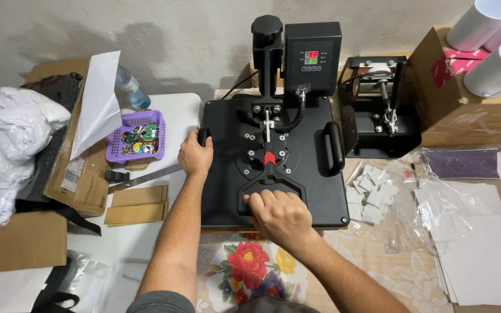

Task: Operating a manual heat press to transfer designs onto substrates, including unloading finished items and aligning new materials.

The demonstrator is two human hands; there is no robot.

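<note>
A black heat press (320, 191) sits in front of me on a flowered tablecloth, its upper plate down flat. My right hand (279, 215) grips the press's front lever handle (262, 186) near the plate's front edge. My left hand (195, 155) is closed around the black side handle (204, 137) at the plate's left edge. A matching side handle (336, 148) on the right is free. Behind the plate rises the control box (312, 58) with a lit display.
A purple basket of round badges (137, 137) and a water bottle (130, 87) lie to the left, beside cardboard boxes, brown card pieces (137, 204) and bagged white cloth (7, 145). To the right are a mug press (378, 104), white mugs (494, 69), white paper sheets (482, 255) and small white blanks (366, 194).
</note>
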